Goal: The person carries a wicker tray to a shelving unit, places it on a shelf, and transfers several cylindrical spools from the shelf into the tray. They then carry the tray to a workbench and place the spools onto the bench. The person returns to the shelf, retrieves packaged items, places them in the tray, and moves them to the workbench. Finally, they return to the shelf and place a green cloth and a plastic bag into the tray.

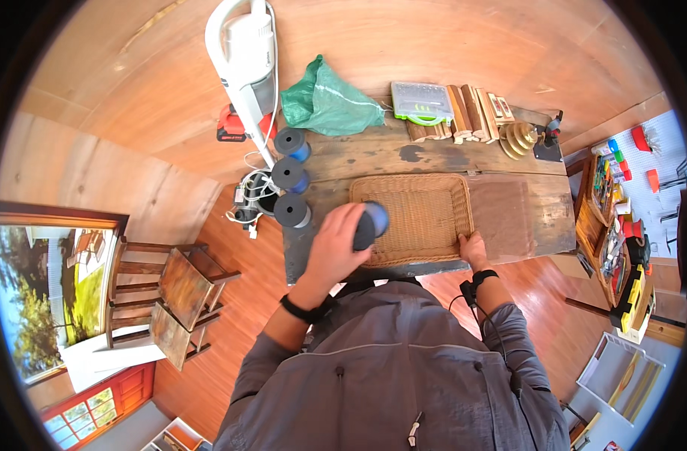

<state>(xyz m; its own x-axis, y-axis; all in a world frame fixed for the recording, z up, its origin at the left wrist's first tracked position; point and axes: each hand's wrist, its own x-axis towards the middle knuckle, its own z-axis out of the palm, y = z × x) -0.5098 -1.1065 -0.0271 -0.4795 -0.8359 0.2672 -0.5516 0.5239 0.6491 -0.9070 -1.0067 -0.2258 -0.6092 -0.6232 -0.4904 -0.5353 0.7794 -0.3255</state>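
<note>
My left hand (pixel 335 242) grips a spool with blue winding (pixel 372 224), tilted over the left end of a rectangular wicker basket (pixel 419 217). Nothing else shows inside the basket. At the basket's front right corner, my right hand (pixel 473 248) holds the rim. Three more black-flanged spools stand in a row along the table's left edge: the back one (pixel 292 143) and the middle one (pixel 290 174) have blue winding, while the front one (pixel 292 210) looks grey.
Behind the basket on the wooden table (pixel 371 155) lie a green sack (pixel 335 101), a clear-lidded case (pixel 422 102) and wood pieces (pixel 473 113). A brown sheet (pixel 501 217) lies right of the basket. A white stick vacuum (pixel 247 73) leans at the left, near wooden chairs (pixel 185 287).
</note>
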